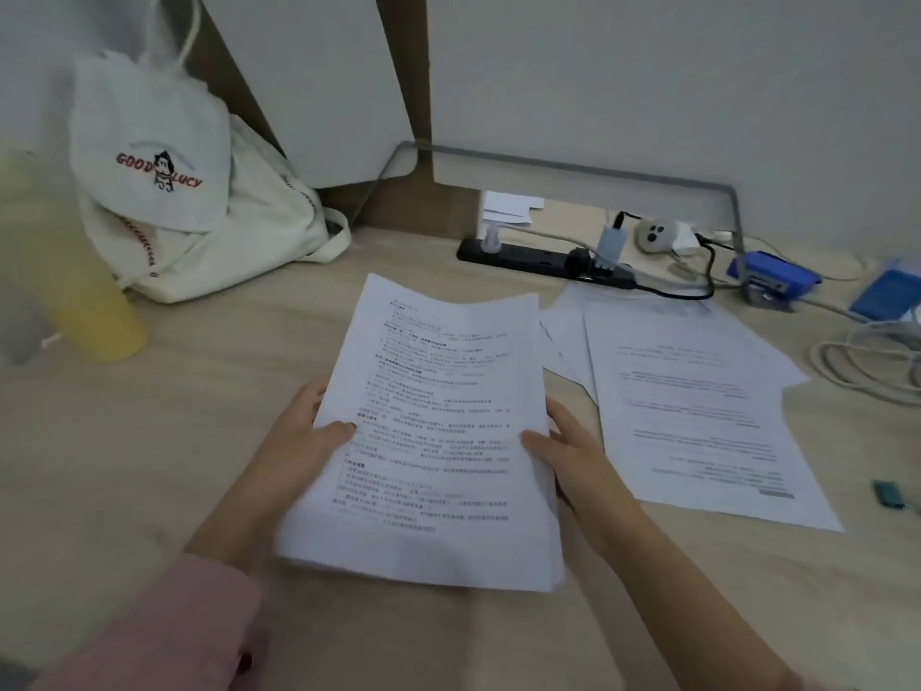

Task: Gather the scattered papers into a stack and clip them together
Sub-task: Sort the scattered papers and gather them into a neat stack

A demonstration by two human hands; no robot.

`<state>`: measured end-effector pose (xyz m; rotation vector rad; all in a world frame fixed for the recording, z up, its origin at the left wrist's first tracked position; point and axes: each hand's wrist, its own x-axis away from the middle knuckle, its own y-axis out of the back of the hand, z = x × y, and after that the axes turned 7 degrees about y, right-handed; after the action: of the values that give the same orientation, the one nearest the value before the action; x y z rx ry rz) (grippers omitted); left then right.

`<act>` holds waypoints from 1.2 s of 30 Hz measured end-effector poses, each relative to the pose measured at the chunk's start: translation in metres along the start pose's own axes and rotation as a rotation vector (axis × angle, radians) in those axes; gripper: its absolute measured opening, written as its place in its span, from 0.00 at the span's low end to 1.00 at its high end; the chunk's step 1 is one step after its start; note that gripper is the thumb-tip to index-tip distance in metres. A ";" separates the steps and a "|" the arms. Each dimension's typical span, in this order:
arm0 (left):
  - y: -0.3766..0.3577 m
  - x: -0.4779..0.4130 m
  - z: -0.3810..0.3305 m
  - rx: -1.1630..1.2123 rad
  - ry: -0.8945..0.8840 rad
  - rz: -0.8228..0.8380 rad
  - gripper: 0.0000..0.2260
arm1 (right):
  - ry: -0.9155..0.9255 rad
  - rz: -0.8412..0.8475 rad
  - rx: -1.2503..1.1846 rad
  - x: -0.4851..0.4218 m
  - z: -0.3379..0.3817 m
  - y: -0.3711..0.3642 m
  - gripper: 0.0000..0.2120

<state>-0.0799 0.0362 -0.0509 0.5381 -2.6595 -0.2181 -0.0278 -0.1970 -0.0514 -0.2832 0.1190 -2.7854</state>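
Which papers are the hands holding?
The printed stack in the middle, gripped by the left hand and right hand. The loose sheets on its right lie flat on the desk.

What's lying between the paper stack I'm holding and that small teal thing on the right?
Loose printed sheets, fanned flat on the desk, lie there, per the head view.
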 end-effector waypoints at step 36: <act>-0.127 0.012 -0.035 0.237 -0.043 0.262 0.16 | 0.501 -0.490 0.807 0.059 0.006 0.094 0.06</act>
<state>-0.0323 -0.0866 -0.0447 0.2518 -2.7795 0.1661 -0.0512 -0.3056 -0.0460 0.6627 -1.0547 -3.0038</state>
